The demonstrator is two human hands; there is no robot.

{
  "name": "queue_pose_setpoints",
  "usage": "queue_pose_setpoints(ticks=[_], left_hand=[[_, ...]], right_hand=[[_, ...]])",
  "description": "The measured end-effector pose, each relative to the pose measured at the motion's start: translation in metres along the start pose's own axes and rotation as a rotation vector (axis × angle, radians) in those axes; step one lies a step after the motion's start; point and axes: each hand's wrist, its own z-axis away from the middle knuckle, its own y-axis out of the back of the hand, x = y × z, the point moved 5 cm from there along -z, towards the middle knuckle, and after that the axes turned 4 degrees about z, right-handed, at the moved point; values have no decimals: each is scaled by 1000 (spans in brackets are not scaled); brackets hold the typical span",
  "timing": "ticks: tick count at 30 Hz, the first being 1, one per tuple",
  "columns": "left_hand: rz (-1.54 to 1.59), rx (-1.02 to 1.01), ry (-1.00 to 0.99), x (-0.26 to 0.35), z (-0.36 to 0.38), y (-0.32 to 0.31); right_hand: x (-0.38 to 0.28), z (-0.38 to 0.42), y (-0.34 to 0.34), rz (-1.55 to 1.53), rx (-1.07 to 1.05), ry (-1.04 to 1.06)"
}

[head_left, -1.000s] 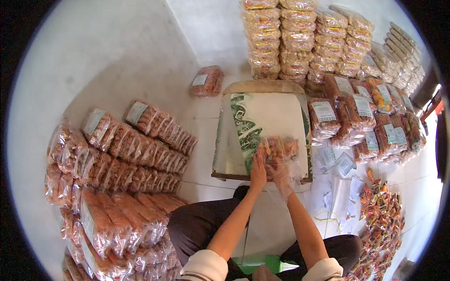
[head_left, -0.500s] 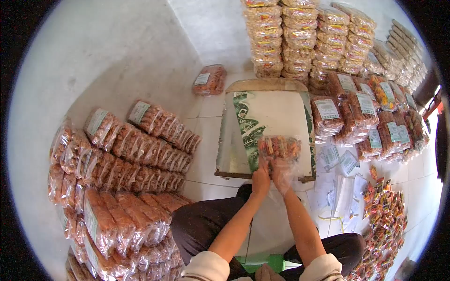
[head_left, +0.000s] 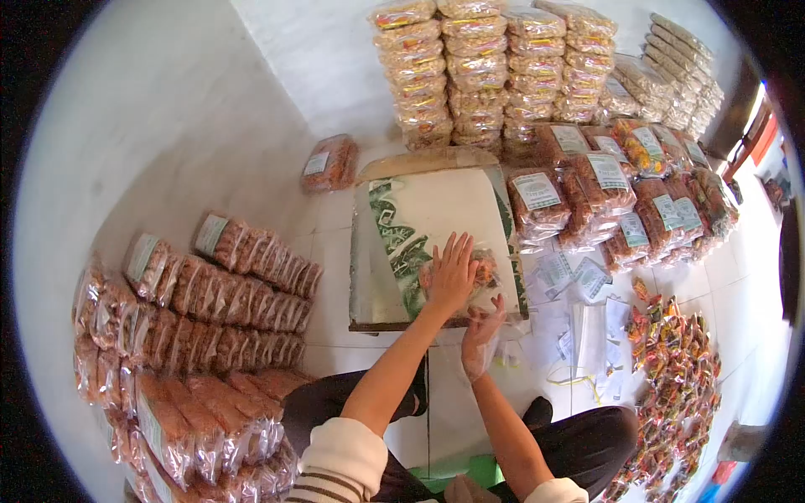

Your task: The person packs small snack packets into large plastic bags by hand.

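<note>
My left hand lies flat with fingers stretched out on a clear plastic bag of small, colourful wrapped pieces. The bag rests near the front right of a low board-topped stand with a white and green surface. Around the bag's loose near end, my right hand has its fingers bent, with clear film over and beside it. The film's exact hold is partly hidden by glare and by the hand.
Bagged brown snacks are stacked at left; a single bag lies behind. Tall stacks of pale packs and labelled bags stand behind and right. Paper labels and a heap of small colourful packets lie on the floor.
My left hand has moved from the bag's near end to flat on top of it. My right hand has drawn back toward me with the film. The view has shifted right.
</note>
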Motion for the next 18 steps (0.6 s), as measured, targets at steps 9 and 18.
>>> queue_pose_setpoints(ticks=[9,18], left_hand=[[-154,-78,-145,-9,-3,-19],[-214,-211,-189,-17,-10,-23]], right_hand=[[58,-42,-24,-385,-20,-313],[16,-43,-26,-425,80,-233]])
